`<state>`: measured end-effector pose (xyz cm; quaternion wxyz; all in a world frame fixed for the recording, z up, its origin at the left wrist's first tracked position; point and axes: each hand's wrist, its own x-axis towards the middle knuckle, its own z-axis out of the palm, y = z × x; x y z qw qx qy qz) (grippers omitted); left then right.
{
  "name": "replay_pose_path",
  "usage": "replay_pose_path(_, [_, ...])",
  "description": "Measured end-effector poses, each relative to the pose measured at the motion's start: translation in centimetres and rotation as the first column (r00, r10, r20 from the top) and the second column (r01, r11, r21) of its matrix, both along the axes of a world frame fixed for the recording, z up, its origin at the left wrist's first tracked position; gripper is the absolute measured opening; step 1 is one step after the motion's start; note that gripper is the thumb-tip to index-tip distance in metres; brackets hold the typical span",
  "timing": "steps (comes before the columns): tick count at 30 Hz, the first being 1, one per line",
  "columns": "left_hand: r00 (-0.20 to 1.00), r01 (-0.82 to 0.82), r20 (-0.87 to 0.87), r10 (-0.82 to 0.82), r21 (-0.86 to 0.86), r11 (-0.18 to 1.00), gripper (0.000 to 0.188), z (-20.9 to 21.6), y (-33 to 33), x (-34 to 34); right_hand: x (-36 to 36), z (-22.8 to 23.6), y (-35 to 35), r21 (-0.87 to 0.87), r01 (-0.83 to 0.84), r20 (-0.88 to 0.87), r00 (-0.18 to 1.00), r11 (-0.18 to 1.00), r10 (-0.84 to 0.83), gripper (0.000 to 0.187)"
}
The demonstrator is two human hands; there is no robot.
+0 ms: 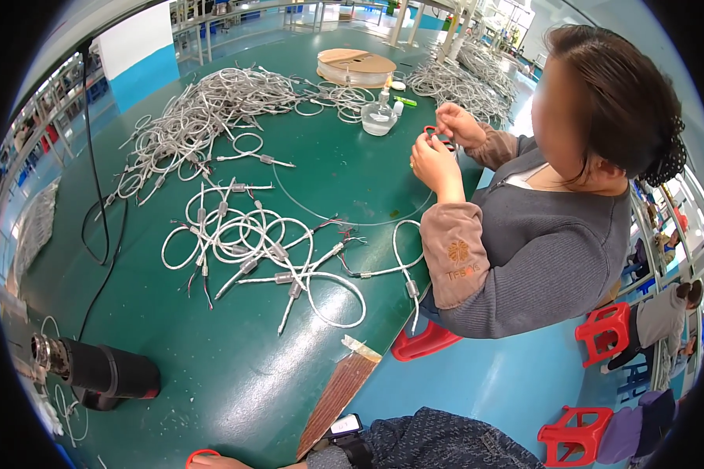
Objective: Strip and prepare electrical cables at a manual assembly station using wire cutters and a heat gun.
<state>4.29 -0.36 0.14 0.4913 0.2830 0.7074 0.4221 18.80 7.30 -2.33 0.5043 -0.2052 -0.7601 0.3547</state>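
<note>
Only part of my right hand [225,462] shows, cut off by the lower edge of the picture. A red loop [203,452], which looks like the handle of a pair of scissors, is at its fingers; the rest is out of frame. My left hand is out of view. Ahead on the green table [235,399] lies a loose heap of white cables [250,242] with grey cylindrical blocks and stripped, thin wire ends. Across at the right, a co-worker's hands [440,160] hold red-handled scissors [448,144].
A black cylindrical heat tool [113,371] stands at the lower left, with a black cord behind it. Farther off are a large cable pile [219,102], a lit spirit burner [378,117] and a cable spool [356,66]. Red stools [579,434] stand on the blue floor.
</note>
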Motion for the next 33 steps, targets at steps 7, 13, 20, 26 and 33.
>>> replay_pose_path(7, [0.999, 0.027, 0.034, -0.028, 0.017, 0.999, 0.003, -0.1, 0.0, -0.3, -0.2, -0.2, -0.4, -0.015, -0.008, 0.013, 1.000, 1.000, 0.008, 0.019])
replay_pose_path(13, [0.997, 0.038, 0.070, -0.039, 0.018, 0.999, 0.007, 0.2, -0.1, -0.2, -3.7, -2.5, -1.5, -0.003, -0.001, 0.010, 1.000, 1.000, 0.001, 0.021])
replay_pose_path(20, [0.992, 0.083, 0.087, -0.088, 0.056, 0.995, 0.009, -0.2, -0.3, -0.6, -4.0, -2.4, -1.7, 0.044, -0.060, -0.007, 0.998, 0.997, 0.060, 0.023])
replay_pose_path(26, [0.993, 0.120, -0.018, -0.119, 0.105, 0.987, 0.007, 0.3, 0.4, -0.6, -4.5, -2.9, -2.0, 0.032, -0.076, -0.012, 0.997, 0.997, 0.076, 0.025])
replay_pose_path(33, [0.966, 0.219, -0.179, -0.186, 0.186, 0.958, 0.009, 1.0, 0.6, -0.8, -3.5, -2.3, -1.5, 0.027, -0.058, -0.030, 0.998, 0.998, 0.059, 0.028])
